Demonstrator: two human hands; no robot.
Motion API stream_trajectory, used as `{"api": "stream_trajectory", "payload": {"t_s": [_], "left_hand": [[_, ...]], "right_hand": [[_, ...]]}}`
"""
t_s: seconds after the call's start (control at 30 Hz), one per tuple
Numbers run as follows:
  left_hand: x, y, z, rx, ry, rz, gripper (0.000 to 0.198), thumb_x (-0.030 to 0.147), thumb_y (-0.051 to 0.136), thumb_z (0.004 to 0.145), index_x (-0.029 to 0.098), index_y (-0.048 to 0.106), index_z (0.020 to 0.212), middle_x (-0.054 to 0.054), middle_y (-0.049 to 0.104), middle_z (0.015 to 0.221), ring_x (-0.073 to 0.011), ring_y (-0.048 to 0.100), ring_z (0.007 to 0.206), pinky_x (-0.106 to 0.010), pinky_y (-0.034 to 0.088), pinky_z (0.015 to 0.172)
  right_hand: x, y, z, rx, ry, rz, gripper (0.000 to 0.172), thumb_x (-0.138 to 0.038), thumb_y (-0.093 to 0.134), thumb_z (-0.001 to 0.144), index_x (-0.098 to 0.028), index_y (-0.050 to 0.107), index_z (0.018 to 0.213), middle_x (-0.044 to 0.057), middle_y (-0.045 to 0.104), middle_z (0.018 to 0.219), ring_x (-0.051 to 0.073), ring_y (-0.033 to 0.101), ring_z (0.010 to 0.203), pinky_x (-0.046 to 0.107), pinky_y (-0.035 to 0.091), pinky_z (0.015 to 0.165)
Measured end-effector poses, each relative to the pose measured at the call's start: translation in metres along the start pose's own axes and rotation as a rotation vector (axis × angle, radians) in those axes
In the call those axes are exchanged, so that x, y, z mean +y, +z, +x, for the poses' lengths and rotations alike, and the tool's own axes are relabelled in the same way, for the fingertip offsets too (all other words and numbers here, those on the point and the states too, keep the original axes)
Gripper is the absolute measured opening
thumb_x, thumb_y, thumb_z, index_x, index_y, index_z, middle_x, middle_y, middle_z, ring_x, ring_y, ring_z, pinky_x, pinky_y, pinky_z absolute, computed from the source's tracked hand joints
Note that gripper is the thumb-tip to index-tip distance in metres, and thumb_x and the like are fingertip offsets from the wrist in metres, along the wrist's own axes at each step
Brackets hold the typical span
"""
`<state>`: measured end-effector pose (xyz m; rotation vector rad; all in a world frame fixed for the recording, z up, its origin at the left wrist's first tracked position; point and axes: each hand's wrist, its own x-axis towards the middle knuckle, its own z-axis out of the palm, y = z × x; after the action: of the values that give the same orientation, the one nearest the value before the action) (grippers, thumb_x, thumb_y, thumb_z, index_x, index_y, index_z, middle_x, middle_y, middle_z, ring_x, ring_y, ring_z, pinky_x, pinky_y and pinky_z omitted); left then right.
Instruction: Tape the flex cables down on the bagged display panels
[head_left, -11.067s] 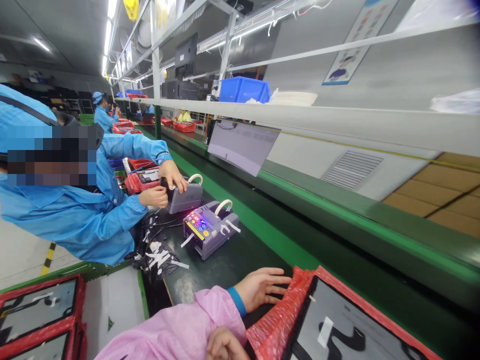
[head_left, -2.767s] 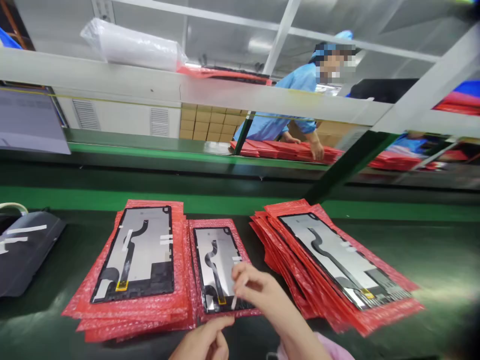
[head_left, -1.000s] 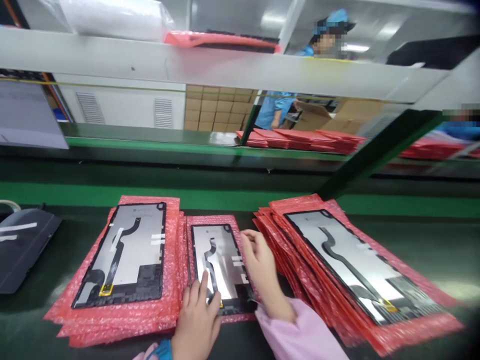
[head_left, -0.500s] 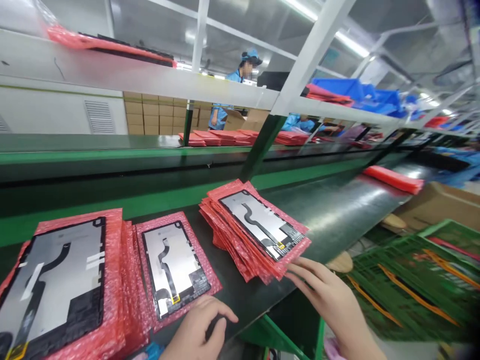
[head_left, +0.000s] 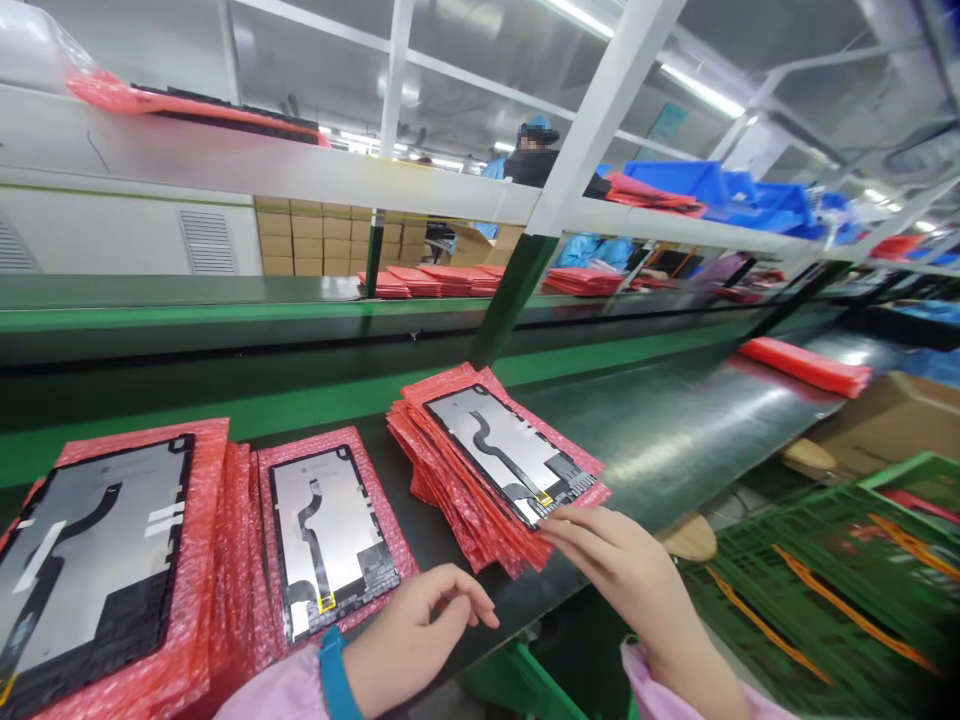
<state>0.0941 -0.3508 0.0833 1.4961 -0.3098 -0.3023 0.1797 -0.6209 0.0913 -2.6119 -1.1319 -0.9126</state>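
My right hand [head_left: 619,560] has its fingertips at the near corner of a tablet screen [head_left: 506,445], fingers together and thumb hidden. The screen lies grey back up, with a black ribbon cable, on a stack of red bubble-wrap pouches [head_left: 457,500]. My left hand [head_left: 424,625], blue band at the wrist, hovers by the bench's front edge with loosely curved fingers and nothing in them. Beside it, a second screen [head_left: 349,530] rests on pink bubble wrap [head_left: 382,490]. At far left a larger-looking screen [head_left: 112,540] tops another red pouch stack [head_left: 214,570].
A red bundle [head_left: 806,367] lies farther along the dark green bench [head_left: 660,420]. Green crates [head_left: 825,590] with orange strips and a stool [head_left: 686,540] stand at lower right. A slanted post [head_left: 517,290] rises behind the stack. Across the line is a person in blue [head_left: 536,135].
My right hand has moved left and up onto the screen's near corner. My left hand has risen slightly, with its wrist band now showing. The view has shifted a little.
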Motion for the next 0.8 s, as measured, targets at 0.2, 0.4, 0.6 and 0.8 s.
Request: {"api": "stream_trajectory", "payload": {"t_s": [0.2,0.4,0.6,0.8], "left_hand": [[0.008,-0.004,0.016,0.009,0.022,-0.135,0.022,0.036,0.052,0.089,0.016,0.061,0.087,-0.008,0.069,0.088,-0.0175,0.06,0.085,-0.031,0.045,0.084],[0.001,-0.005,0.047,-0.002,-0.134,-0.438,0.041,0.053,0.067,0.078,0.013,0.062,0.088,-0.011,0.07,0.087,-0.0173,0.065,0.078,-0.03,0.046,0.076],[0.005,0.011,0.094,0.039,-0.119,-0.843,0.048,0.045,0.077,0.07,0.016,0.056,0.101,-0.011,0.069,0.097,-0.0228,0.069,0.084,-0.039,0.053,0.082],[0.006,-0.012,0.073,0.371,0.113,-0.834,0.052,0.015,0.07,0.067,0.021,0.055,0.116,-0.006,0.066,0.121,-0.0237,0.058,0.117,-0.037,0.043,0.104]], "right_hand": [[-0.006,0.008,0.009,0.096,-0.193,-0.123,0.024,-0.015,0.043,0.101,-0.016,0.066,0.106,0.008,0.073,0.093,0.017,0.066,0.077,0.031,0.047,0.073],[-0.006,-0.009,0.015,0.209,-0.209,-0.09,0.022,-0.009,0.051,0.096,-0.015,0.064,0.113,0.009,0.073,0.093,0.018,0.067,0.076,0.031,0.048,0.069],[-0.044,-0.021,0.032,0.238,-0.268,-0.055,0.031,-0.004,0.053,0.094,-0.017,0.062,0.121,0.008,0.074,0.094,0.018,0.068,0.08,0.03,0.049,0.073],[-0.063,-0.008,0.041,0.017,0.033,0.078,0.03,-0.035,0.038,0.102,-0.022,0.062,0.116,0.006,0.07,0.105,0.02,0.067,0.089,0.032,0.052,0.075]]}}
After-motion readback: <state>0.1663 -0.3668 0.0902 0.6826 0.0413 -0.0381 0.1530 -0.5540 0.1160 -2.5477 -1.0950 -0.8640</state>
